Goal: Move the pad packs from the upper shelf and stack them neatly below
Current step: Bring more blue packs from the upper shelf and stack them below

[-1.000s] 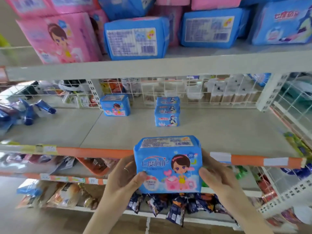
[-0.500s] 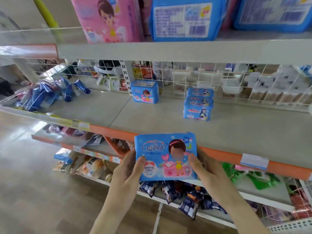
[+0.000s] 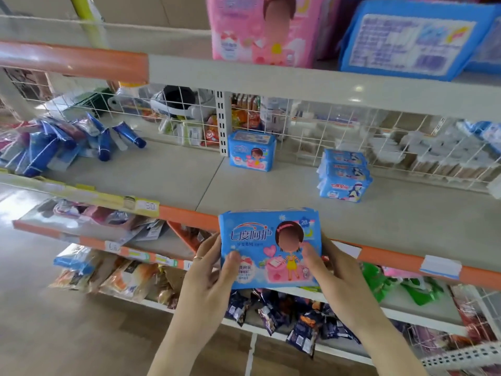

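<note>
A blue pad pack [image 3: 267, 237] with a cartoon girl on its front is held upright in front of the middle shelf's orange edge. My left hand [image 3: 208, 272] grips its left side and my right hand [image 3: 332, 270] grips its right side, thumbs on the front. On the grey middle shelf [image 3: 168, 175] a matching blue pack [image 3: 251, 151] stands at the back by the wire grid. To its right sits a stack of three smaller blue packs [image 3: 344, 176]. The upper shelf [image 3: 298, 82] carries a pink pack [image 3: 261, 28] and a large blue pack [image 3: 412, 36].
A heap of blue tubes and sachets [image 3: 62, 143] lies at the shelf's left end. A white wire grid [image 3: 311, 131] backs the shelf, with goods behind it. Lower shelves hold snack bags [image 3: 116, 275] and dark packets [image 3: 284, 316]. Floor lies at lower left.
The view has swung left and down, so the shelves have shifted right in frame. Both hands keep holding the blue pack, now a little nearer the middle shelf's front edge.
</note>
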